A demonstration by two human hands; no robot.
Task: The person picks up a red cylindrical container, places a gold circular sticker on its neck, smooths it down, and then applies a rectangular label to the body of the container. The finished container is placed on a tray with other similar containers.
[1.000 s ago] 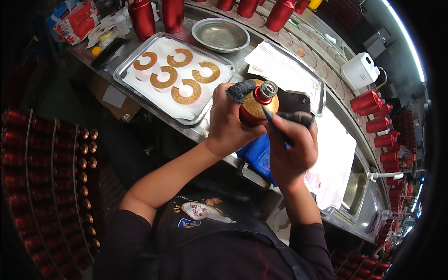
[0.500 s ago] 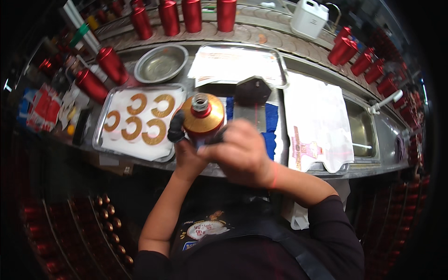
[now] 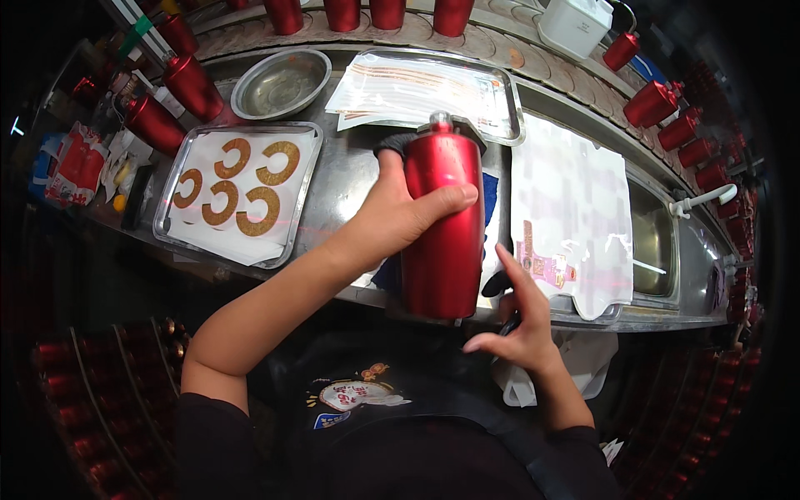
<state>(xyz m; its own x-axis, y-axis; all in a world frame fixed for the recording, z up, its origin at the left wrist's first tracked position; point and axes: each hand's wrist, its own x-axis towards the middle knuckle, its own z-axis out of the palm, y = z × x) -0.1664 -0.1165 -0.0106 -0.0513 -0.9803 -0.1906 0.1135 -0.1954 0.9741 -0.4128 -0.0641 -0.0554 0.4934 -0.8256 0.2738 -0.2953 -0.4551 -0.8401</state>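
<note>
Bottle: the red bottle point(image 3: 442, 242) was near mid-view, neck toward twelve o'clock, in front of the counter's point(image 3: 350, 158) near edge; hours below run from it.
Left hand: at nine o'clock, this hand point(image 3: 404, 212) was wrapped around the bottle's upper body, grasping it, thumb across the front.
Right hand: between four and five o'clock, this hand point(image 3: 527, 312) was just beside the bottle, thumb and forefinger spread, released from it; whether anything dark was tucked into the palm, I could not tell.
Gold rings: five C-shaped rings point(image 3: 272, 210) lay on a lined tray point(image 3: 303, 196) toward nine o'clock.
Bowl: the metal bowl point(image 3: 279, 87) sat between ten and eleven.
Papers: stacked papers point(image 3: 417, 92) lay in another tray point(image 3: 517, 104) at twelve.
White sheet: this sheet point(image 3: 575, 192) lay toward three, before the sink point(image 3: 654, 229).
Jug: a white jug point(image 3: 575, 29) stood toward one.
</note>
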